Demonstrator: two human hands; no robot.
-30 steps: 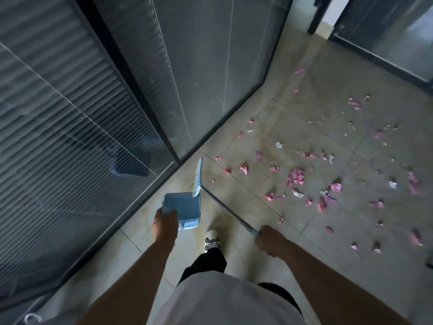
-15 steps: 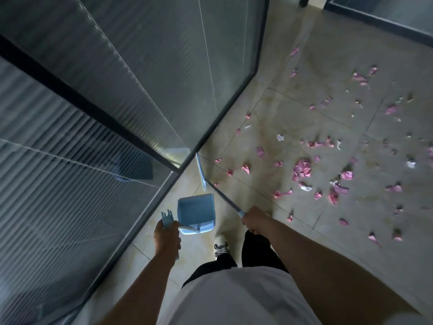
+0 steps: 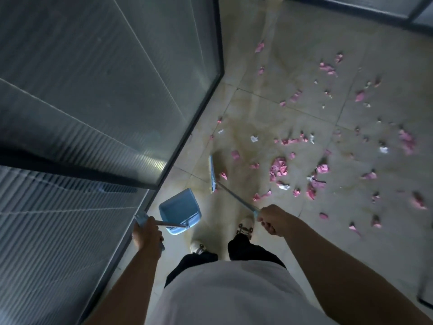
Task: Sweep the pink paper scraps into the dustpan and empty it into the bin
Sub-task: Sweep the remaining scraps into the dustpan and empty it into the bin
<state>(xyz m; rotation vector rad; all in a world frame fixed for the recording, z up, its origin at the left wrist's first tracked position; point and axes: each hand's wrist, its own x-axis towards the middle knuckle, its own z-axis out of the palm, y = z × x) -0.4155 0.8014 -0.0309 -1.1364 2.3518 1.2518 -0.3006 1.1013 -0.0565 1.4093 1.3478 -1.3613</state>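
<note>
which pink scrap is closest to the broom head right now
The small pink scrap lying right beside the broom head, on its right side. Every other scrap lies farther out across the floor.

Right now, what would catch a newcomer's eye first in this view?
Pink paper scraps lie scattered over the tiled floor on the right. Nearer the person, the right hand holds a broom whose head sits at the edge of the scraps, and the left hand holds a blue dustpan by its handle. A ribbed glass wall fills the left.
</note>
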